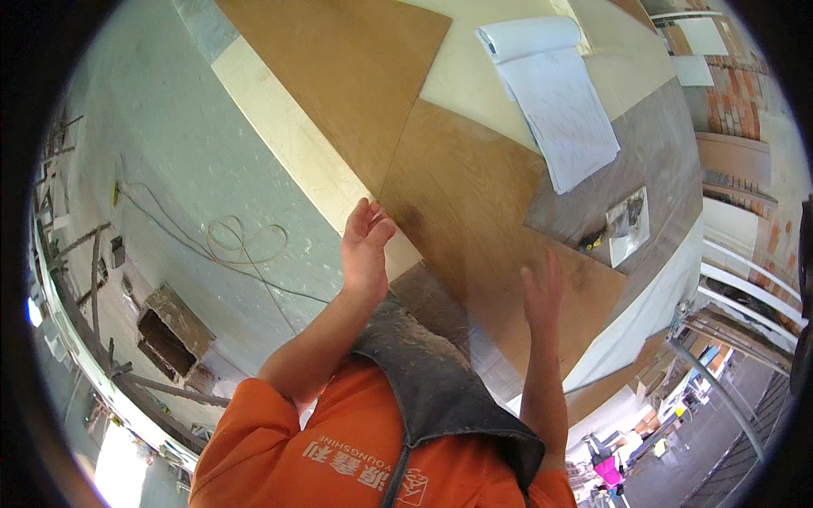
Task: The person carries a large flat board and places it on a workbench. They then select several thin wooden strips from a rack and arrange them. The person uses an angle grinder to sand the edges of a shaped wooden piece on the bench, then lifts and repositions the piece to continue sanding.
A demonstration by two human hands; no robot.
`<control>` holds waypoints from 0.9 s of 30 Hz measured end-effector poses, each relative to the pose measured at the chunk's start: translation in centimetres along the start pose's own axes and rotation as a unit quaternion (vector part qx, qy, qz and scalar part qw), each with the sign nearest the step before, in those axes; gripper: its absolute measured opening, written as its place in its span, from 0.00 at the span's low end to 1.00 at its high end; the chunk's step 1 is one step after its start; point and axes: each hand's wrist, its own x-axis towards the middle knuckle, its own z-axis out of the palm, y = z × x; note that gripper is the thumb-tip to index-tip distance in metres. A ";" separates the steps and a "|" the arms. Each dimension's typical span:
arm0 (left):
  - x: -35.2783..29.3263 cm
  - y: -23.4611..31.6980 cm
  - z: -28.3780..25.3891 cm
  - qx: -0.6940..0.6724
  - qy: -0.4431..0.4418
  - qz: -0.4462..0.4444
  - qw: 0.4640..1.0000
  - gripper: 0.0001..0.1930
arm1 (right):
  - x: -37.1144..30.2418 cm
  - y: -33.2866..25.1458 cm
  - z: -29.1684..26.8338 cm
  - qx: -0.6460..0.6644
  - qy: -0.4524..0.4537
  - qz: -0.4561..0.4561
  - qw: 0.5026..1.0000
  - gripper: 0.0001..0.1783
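Note:
My left hand point(367, 251) is over a pale wooden strip point(284, 125), its fingers loosely bent and apart with nothing visible in them. Its fingertips are beside the seam where two brown wood-grain sheets meet, the far sheet point(347, 59) and the near sheet point(466, 178). I cannot tell whether they touch the sheets. Slightly blurred, my right hand point(542, 292) is over the near sheet, fingers stretched and spread, holding nothing. A dark patch marks the near sheet close to the seam.
A pad of white paper point(563, 110) with its top pages rolled back lies at the far right. Near it are a small yellow-and-black tool point(593, 240) and a whitish, dark-smeared square piece point(628, 227). A thin cable point(233, 241) loops across the greenish floor at left, beside a hollow block point(174, 330).

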 end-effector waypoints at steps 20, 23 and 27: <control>0.8 -0.8 0.8 -0.046 0.024 -0.033 0.998 0.22 | 19.5 -15.3 5.5 -0.099 -0.069 -0.256 0.959 0.32; 1.2 -1.1 0.5 -0.054 0.010 -0.029 0.998 0.18 | 19.6 -15.2 5.6 -0.101 -0.063 -0.263 0.957 0.32; 0.9 -0.8 0.7 -0.058 0.026 -0.037 0.997 0.17 | 19.5 -15.4 5.6 -0.101 -0.066 -0.249 0.961 0.32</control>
